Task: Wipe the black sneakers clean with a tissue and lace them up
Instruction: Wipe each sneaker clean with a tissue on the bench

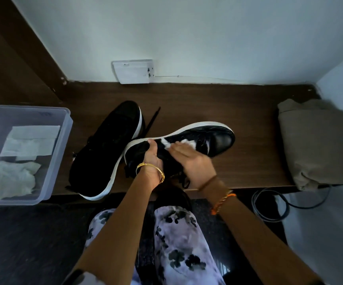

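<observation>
A black sneaker with a white sole (218, 139) lies on its side at the middle of the brown wooden shelf (248, 112), toe pointing right. My left hand (153, 159) grips its heel end, fingers curled over the collar. My right hand (189, 159) presses a crumpled white tissue (188, 143) against the shoe's upper, fingers fairly straight. The second black sneaker (109, 149) lies to the left, tilted, its heel hanging over the front edge. A loose black lace (153, 120) lies behind it.
A clear plastic box (62, 128) at the left holds folded tissues (30, 140) and a crumpled used one (10, 179). A beige cloth bag (318, 140) stands at the right. A white socket plate (133, 72) is on the wall. A black cable (269, 202) loops below.
</observation>
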`<state>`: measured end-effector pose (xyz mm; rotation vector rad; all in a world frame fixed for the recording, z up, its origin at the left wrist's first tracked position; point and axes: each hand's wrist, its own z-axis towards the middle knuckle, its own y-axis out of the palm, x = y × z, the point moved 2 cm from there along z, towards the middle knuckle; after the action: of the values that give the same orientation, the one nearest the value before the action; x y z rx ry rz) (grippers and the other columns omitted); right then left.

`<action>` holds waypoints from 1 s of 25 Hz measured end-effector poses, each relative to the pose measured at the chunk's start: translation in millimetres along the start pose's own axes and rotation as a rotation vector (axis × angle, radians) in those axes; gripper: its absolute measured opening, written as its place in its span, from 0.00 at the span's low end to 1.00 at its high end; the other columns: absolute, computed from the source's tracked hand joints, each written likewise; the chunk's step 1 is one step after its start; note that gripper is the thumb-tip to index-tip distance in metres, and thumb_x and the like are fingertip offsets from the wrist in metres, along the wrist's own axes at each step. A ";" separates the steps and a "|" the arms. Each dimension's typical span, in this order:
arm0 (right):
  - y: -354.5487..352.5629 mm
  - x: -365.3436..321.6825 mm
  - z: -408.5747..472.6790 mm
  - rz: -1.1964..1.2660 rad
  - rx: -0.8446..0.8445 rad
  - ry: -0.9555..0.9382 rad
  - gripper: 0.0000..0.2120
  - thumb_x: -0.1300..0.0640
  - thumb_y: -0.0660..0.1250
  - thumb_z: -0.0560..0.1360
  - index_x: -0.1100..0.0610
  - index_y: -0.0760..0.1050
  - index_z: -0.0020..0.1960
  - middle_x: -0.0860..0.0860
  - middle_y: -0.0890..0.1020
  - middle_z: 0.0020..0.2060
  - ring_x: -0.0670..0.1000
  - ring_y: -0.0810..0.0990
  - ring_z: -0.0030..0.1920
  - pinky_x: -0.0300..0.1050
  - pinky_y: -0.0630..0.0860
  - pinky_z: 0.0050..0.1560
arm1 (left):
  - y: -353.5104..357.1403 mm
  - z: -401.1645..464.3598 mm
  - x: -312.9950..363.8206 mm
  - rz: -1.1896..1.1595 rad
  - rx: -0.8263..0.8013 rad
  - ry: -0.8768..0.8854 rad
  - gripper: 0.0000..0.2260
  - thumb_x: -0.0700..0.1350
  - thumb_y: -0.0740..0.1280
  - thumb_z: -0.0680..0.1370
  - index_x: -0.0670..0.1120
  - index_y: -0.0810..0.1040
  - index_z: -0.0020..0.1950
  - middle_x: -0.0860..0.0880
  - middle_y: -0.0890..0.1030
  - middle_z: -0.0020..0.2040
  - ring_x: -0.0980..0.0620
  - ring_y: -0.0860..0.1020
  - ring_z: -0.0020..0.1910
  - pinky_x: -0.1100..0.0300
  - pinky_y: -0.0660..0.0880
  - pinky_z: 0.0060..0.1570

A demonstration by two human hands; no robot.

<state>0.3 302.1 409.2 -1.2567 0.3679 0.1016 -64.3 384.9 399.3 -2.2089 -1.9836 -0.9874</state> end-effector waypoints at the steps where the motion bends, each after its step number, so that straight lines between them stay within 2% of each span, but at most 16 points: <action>1: -3.1 21.6 -5.4 -0.057 0.046 -0.015 0.15 0.63 0.60 0.69 0.62 0.80 0.52 0.59 0.84 0.48 0.58 0.83 0.50 0.38 0.75 0.57 | -0.2 1.6 1.7 -0.001 0.047 0.014 0.27 0.57 0.48 0.81 0.39 0.64 0.72 0.41 0.71 0.69 0.46 0.69 0.69 0.57 0.66 0.65; 3: -11.7 50.8 -8.0 -0.059 0.179 0.119 0.15 0.64 0.58 0.69 0.63 0.81 0.49 0.61 0.84 0.47 0.58 0.83 0.51 0.33 0.66 0.63 | -1.1 3.6 4.5 -0.035 0.020 -0.026 0.29 0.59 0.51 0.80 0.40 0.64 0.72 0.42 0.68 0.72 0.45 0.66 0.72 0.54 0.65 0.66; 5: -6.3 47.4 -3.1 0.014 0.321 0.344 0.14 0.68 0.60 0.67 0.62 0.83 0.45 0.60 0.83 0.42 0.56 0.80 0.47 0.39 0.74 0.50 | -0.4 1.5 5.2 -0.005 -0.004 -0.063 0.31 0.62 0.51 0.79 0.39 0.65 0.72 0.41 0.69 0.71 0.44 0.68 0.70 0.52 0.65 0.66; 7: 11.2 18.0 5.9 0.187 0.402 0.444 0.18 0.70 0.56 0.63 0.63 0.83 0.42 0.59 0.83 0.37 0.56 0.79 0.40 0.41 0.72 0.42 | -3.6 5.3 2.6 0.052 0.058 -0.021 0.29 0.60 0.49 0.80 0.40 0.64 0.72 0.42 0.67 0.72 0.45 0.68 0.71 0.54 0.65 0.66; 8: 19.2 -1.3 8.7 0.270 0.394 0.443 0.19 0.70 0.55 0.62 0.63 0.83 0.42 0.59 0.82 0.35 0.57 0.80 0.37 0.40 0.71 0.41 | -4.3 4.2 0.6 0.074 0.051 -0.009 0.29 0.59 0.49 0.80 0.38 0.67 0.69 0.41 0.68 0.71 0.44 0.70 0.68 0.55 0.68 0.63; 10: 30.9 -27.0 4.6 0.329 0.329 0.359 0.14 0.71 0.61 0.62 0.62 0.83 0.42 0.58 0.81 0.32 0.57 0.79 0.35 0.40 0.70 0.40 | -1.7 -3.3 -1.4 0.078 0.000 -0.022 0.29 0.60 0.48 0.80 0.37 0.76 0.54 0.36 0.74 0.63 0.45 0.81 0.51 0.59 0.75 0.49; 11: 31.5 -27.2 1.8 0.300 0.289 0.302 0.12 0.70 0.64 0.63 0.61 0.83 0.41 0.57 0.81 0.32 0.56 0.78 0.36 0.40 0.70 0.39 | -1.0 -2.5 -1.6 0.069 0.011 -0.016 0.29 0.60 0.48 0.80 0.37 0.77 0.49 0.36 0.76 0.60 0.46 0.82 0.45 0.60 0.75 0.44; 12: 27.0 -18.5 0.8 0.261 0.254 0.250 0.10 0.68 0.64 0.64 0.61 0.82 0.41 0.57 0.81 0.33 0.54 0.76 0.38 0.42 0.69 0.38 | -1.3 -4.7 -0.4 0.044 0.022 -0.014 0.29 0.60 0.49 0.80 0.37 0.77 0.52 0.37 0.75 0.62 0.45 0.81 0.49 0.59 0.75 0.46; 13: 20.5 -3.9 0.3 0.208 0.241 0.222 0.10 0.69 0.64 0.64 0.60 0.82 0.40 0.57 0.81 0.33 0.52 0.73 0.40 0.42 0.68 0.37 | -1.7 -4.5 -1.0 0.050 0.016 -0.018 0.29 0.59 0.49 0.80 0.37 0.75 0.60 0.37 0.73 0.66 0.44 0.78 0.58 0.57 0.73 0.51; 15: 3.2 33.5 1.2 0.104 0.285 0.268 0.11 0.71 0.64 0.62 0.61 0.82 0.38 0.57 0.82 0.33 0.52 0.74 0.41 0.40 0.67 0.37 | -1.2 -1.1 2.4 0.057 0.084 0.006 0.28 0.58 0.50 0.80 0.39 0.66 0.71 0.41 0.68 0.71 0.44 0.68 0.70 0.54 0.68 0.62; 16: -6.5 48.5 1.5 0.086 0.309 0.317 0.11 0.72 0.66 0.60 0.61 0.82 0.38 0.58 0.83 0.34 0.55 0.77 0.40 0.40 0.69 0.38 | -0.6 -1.8 4.2 0.037 0.085 0.006 0.28 0.58 0.50 0.80 0.40 0.64 0.72 0.41 0.67 0.72 0.45 0.67 0.71 0.54 0.66 0.65; 18: -10.3 53.2 2.1 0.056 0.319 0.398 0.13 0.74 0.71 0.58 0.60 0.83 0.38 0.58 0.84 0.34 0.59 0.81 0.37 0.42 0.74 0.35 | 2.6 -3.9 5.7 0.003 0.029 -0.046 0.30 0.60 0.50 0.80 0.38 0.65 0.71 0.40 0.69 0.71 0.44 0.68 0.70 0.54 0.67 0.61; 20: 3.5 28.2 1.7 0.065 0.355 0.446 0.14 0.72 0.67 0.58 0.58 0.83 0.38 0.56 0.84 0.34 0.58 0.81 0.33 0.43 0.73 0.32 | 0.9 -0.5 5.7 0.042 0.059 -0.023 0.30 0.60 0.50 0.80 0.37 0.68 0.69 0.40 0.72 0.69 0.44 0.70 0.68 0.56 0.67 0.56; 22: 22.5 -4.5 -2.6 0.132 0.367 0.428 0.16 0.71 0.61 0.58 0.57 0.82 0.37 0.55 0.83 0.33 0.56 0.80 0.33 0.40 0.68 0.33 | -1.4 3.5 4.3 0.098 0.043 0.016 0.30 0.59 0.49 0.80 0.36 0.70 0.67 0.40 0.79 0.59 0.43 0.75 0.63 0.57 0.70 0.52; 23: 30.7 -17.9 -6.5 0.164 0.336 0.375 0.16 0.71 0.59 0.58 0.58 0.81 0.36 0.54 0.83 0.33 0.55 0.79 0.35 0.41 0.68 0.35 | -3.0 8.5 1.6 0.105 0.040 0.022 0.29 0.59 0.50 0.80 0.37 0.72 0.64 0.41 0.83 0.48 0.44 0.79 0.55 0.59 0.73 0.47; 25: 38.2 -23.9 -13.9 0.207 0.236 0.239 0.13 0.72 0.60 0.59 0.59 0.78 0.35 0.54 0.82 0.33 0.50 0.73 0.38 0.41 0.68 0.37 | -8.1 11.0 -1.5 0.116 0.070 0.023 0.27 0.61 0.50 0.79 0.40 0.77 0.49 0.46 0.83 0.28 0.48 0.81 0.34 0.65 0.77 0.29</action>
<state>-35.5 304.0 378.6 -0.9965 0.6964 0.0816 -66.8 389.6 386.6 -2.2361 -1.8280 -0.9105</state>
